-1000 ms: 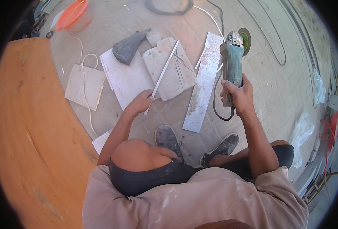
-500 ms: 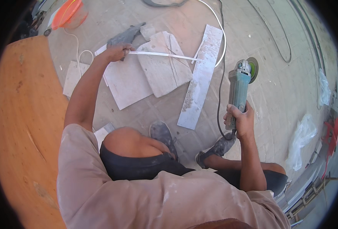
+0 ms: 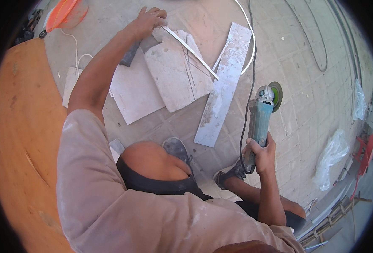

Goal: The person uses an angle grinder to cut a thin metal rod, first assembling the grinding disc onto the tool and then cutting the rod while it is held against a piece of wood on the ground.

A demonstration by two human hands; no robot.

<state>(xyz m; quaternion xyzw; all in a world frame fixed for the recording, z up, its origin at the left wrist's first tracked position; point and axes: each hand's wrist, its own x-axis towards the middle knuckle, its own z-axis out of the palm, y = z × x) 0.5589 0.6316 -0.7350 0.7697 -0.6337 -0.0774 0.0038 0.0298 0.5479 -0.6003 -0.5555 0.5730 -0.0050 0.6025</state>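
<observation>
Far out ahead, my left hand point(image 3: 149, 22) is closed on one end of a thin white strip point(image 3: 190, 50). The strip slants down to the right over a rough stone slab point(image 3: 163, 71), and its other end reaches the edge of a long pale tile strip point(image 3: 222, 90) on the floor. In my right hand point(image 3: 263, 152) is a teal angle grinder point(image 3: 260, 120), gripped by the rear of its body. Its green-faced disc point(image 3: 276, 96) points away from me. Whether the disc spins I cannot tell.
Under the slab lies a pale square tile point(image 3: 131, 95), beside a dark cloth or bag point(image 3: 130, 55). The grinder's dark cord point(image 3: 254, 63) runs ahead past a white hose point(image 3: 252, 36). An orange board point(image 3: 26, 139) stands left; an orange tub point(image 3: 68, 17) is far left. Clear plastic point(image 3: 332, 160) lies right.
My left hand has moved farther away and slightly right, so the white strip now slants instead of lying nearly level. My right hand has drawn the grinder closer to me.
</observation>
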